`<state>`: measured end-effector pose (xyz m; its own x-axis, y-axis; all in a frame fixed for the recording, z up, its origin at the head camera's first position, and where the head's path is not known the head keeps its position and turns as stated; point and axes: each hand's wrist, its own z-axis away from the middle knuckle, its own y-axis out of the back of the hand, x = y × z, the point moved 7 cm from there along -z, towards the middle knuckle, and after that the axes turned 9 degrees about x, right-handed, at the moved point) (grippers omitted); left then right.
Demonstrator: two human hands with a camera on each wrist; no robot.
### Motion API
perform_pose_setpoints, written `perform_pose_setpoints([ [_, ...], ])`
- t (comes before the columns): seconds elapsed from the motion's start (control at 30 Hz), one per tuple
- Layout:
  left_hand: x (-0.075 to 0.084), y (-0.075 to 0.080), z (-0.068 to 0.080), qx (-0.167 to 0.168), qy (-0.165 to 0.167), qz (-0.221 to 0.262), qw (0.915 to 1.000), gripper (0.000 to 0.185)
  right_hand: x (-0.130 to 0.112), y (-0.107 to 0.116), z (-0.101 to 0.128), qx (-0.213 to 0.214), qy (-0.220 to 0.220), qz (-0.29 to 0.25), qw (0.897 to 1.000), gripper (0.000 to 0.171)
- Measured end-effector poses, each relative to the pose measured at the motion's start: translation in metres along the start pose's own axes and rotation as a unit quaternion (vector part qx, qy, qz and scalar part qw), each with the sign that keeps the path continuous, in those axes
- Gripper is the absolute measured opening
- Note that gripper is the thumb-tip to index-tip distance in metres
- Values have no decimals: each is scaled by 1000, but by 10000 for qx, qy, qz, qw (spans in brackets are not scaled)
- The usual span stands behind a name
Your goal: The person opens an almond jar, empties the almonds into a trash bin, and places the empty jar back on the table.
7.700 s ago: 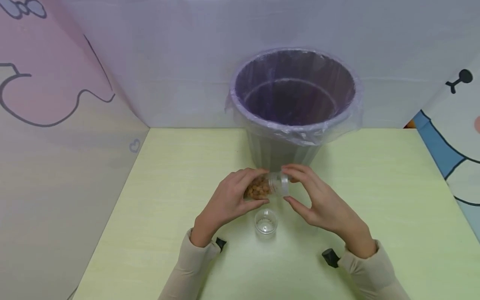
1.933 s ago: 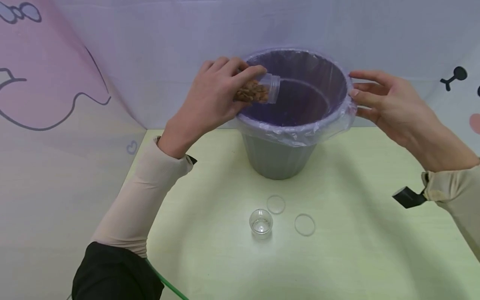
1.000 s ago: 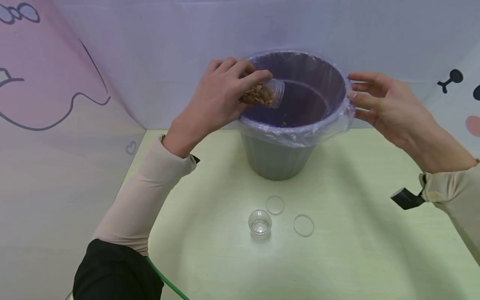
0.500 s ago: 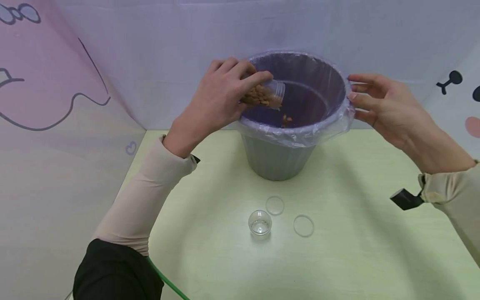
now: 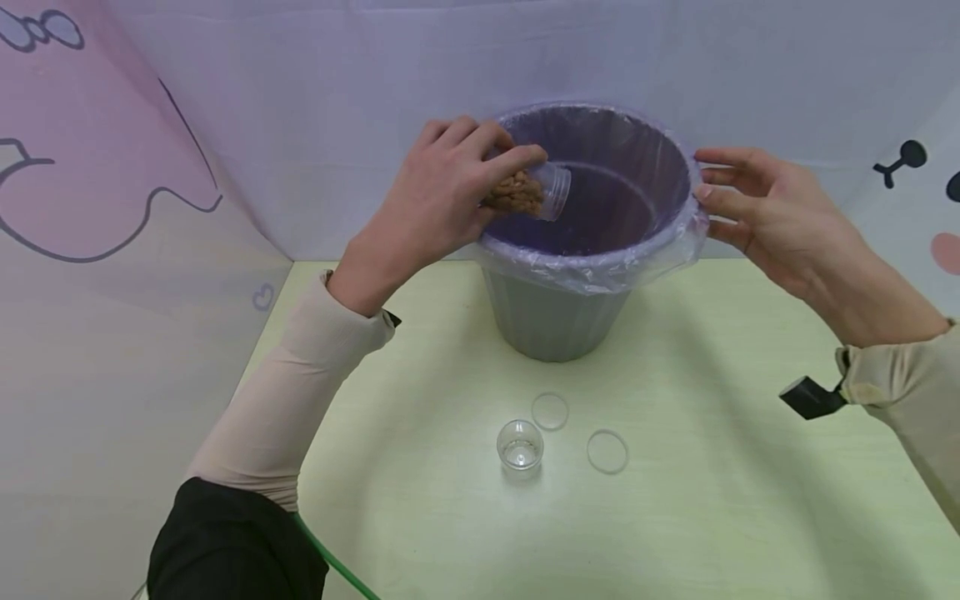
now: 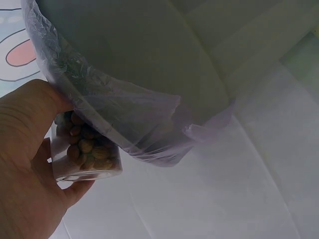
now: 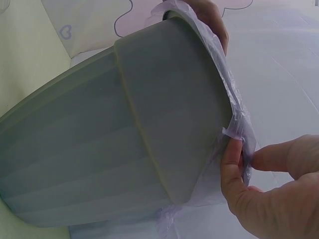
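My left hand (image 5: 438,200) grips a clear plastic jar (image 5: 555,190) of almonds (image 6: 87,152), tilted on its side with its uncovered mouth over the grey trash bin (image 5: 555,321). The left wrist view shows the jar's base and the nuts behind its wall. With thumb and fingers on either side of the rim, my right hand (image 7: 274,184) pinches the bin's edge and its thin purple liner (image 7: 239,117). The bin stands upright on the table; part of its inside is hidden behind the left hand.
A small clear cup (image 5: 520,446) stands on the pale green table (image 5: 690,517) in front of the bin. Beside it lie two clear round pieces with ring-like edges (image 5: 567,413). A green cord (image 5: 337,567) runs beside the left arm. The white wall sheet (image 5: 315,125) is close behind the bin.
The jar has gone from above the table to over the bin, its lid off. The right hand moved to the rim. Almonds seen falling half a second ago are out of sight.
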<state>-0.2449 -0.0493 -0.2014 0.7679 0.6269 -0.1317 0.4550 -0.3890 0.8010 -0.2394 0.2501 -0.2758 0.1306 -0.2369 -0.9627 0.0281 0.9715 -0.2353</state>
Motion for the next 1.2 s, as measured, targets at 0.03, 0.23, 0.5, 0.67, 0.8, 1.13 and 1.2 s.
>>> perform_pose_setpoints([
  [0.03,0,0,0,4,-1,1,10000,59,0,0,0,-2,5,-18,10000,50],
  [0.23,0,0,-1,20,-26,-21,10000,57,0,0,0,25,2,-28,10000,49],
  [0.5,0,0,-2,-2,-47,-67,10000,56,-1,-2,0,-14,29,95,9999,55],
  [0.67,1,0,-2,-38,-97,-135,9999,55,-2,-2,-1,3,16,83,10000,57],
  [0.8,1,0,-3,-71,-127,-208,9997,56,-2,-2,-1,25,18,78,10000,58],
  [1.13,1,-2,-4,-120,-202,-331,9992,57,-1,-2,-2,3,-10,-89,10000,52],
  [1.2,2,-2,-4,-109,-213,-341,9991,57,-1,-2,-2,-10,-4,-107,9999,52],
])
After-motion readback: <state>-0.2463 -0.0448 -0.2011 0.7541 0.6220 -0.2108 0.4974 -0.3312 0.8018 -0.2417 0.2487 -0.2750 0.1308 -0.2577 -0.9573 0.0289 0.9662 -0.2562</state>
